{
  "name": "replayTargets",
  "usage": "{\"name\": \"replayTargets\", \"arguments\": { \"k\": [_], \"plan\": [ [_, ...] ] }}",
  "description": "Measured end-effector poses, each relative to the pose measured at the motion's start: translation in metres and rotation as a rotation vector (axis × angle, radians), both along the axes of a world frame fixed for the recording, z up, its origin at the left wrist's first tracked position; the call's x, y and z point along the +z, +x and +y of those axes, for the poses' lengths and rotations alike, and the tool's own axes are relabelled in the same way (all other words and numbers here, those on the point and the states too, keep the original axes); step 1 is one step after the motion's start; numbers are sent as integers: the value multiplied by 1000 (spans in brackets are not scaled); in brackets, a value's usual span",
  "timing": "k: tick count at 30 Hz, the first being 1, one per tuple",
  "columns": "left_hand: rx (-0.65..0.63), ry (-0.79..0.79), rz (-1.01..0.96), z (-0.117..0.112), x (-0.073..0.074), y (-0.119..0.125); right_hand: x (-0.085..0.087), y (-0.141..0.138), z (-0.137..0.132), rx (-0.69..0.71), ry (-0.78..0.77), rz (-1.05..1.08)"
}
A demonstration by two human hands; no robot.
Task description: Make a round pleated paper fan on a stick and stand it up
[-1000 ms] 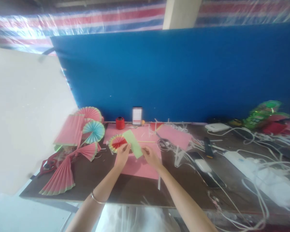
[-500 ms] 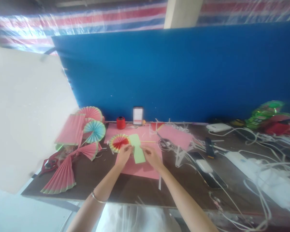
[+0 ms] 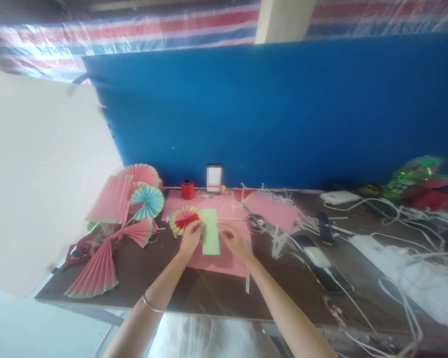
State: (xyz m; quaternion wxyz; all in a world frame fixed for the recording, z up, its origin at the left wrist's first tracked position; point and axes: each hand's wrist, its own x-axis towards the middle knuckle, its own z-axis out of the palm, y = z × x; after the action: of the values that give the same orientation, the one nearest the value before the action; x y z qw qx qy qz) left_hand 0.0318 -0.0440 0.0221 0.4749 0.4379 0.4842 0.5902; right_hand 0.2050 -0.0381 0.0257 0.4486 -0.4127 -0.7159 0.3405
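A pale green strip of paper (image 3: 211,233) stands between my two hands, above a pink paper sheet (image 3: 216,266). My left hand (image 3: 191,237) is closed in a pinch on its left edge. Beside its right edge, my right hand (image 3: 234,241) has thumb and forefinger slightly apart; contact with the paper is hard to make out. A round pleated paper fan (image 3: 184,219), red in the middle with a yellow rim, lies just behind my left hand, partly covered by it.
Pink and blue pleated fans (image 3: 147,201) crowd the left side. Along the back are a red spool (image 3: 187,189) and a small upright blurred card (image 3: 214,179). Scissors (image 3: 257,223), a phone (image 3: 321,266), a white power strip (image 3: 406,278) and tangled cables occupy the right.
The green strip has turned from a slant to nearly straight. My left hand keeps its place at the left edge, and the right fingers have loosened slightly.
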Motion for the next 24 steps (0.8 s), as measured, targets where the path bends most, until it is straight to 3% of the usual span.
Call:
{"name": "replayTargets", "arguments": {
  "k": [3, 6, 14, 24],
  "plan": [
    [-75, 66, 101, -3, 4, 0, -1, 0, 2, -45, -63, 120],
    [-120, 102, 152, -4, 6, 1, 1, 0, 2, 7, -174, 204],
    [-30, 54, 162, -2, 0, 2, 6, 0, 3, -25, -253, 341],
    [-145, -25, 182, -12, 14, 6, 6, 4, 8, 139, -386, 300]
  ]
}}
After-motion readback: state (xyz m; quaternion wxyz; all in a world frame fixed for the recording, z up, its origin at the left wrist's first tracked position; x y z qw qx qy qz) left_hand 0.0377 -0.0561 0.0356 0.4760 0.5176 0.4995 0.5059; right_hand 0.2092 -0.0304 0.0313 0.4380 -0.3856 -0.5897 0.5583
